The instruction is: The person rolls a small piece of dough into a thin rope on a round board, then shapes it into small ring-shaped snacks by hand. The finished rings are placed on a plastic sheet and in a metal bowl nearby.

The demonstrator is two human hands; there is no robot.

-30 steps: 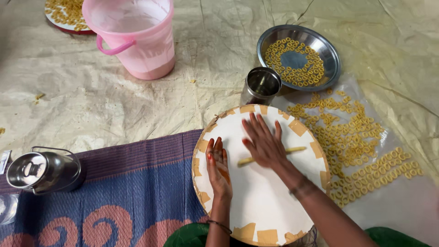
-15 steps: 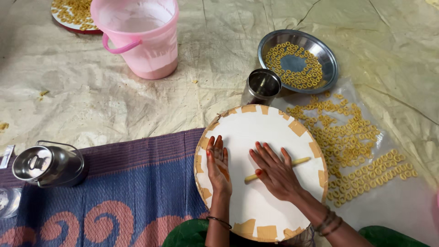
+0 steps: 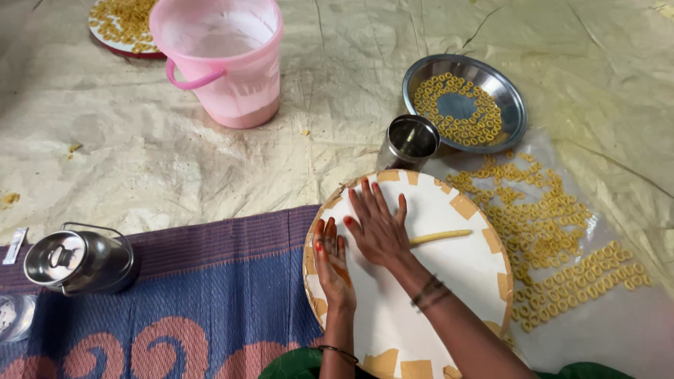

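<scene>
Dough rope: thin, yellow, on round white board. Right hand flat, open, pressing its near end; left hand flat, empty, steadying the board. Best rolled with light, even pressure.

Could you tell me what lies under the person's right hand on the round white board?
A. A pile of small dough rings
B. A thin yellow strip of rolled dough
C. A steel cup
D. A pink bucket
B: the right hand lies flat on the round white board, and a thin yellow dough strip sticks out from under its palm toward the right.
</scene>
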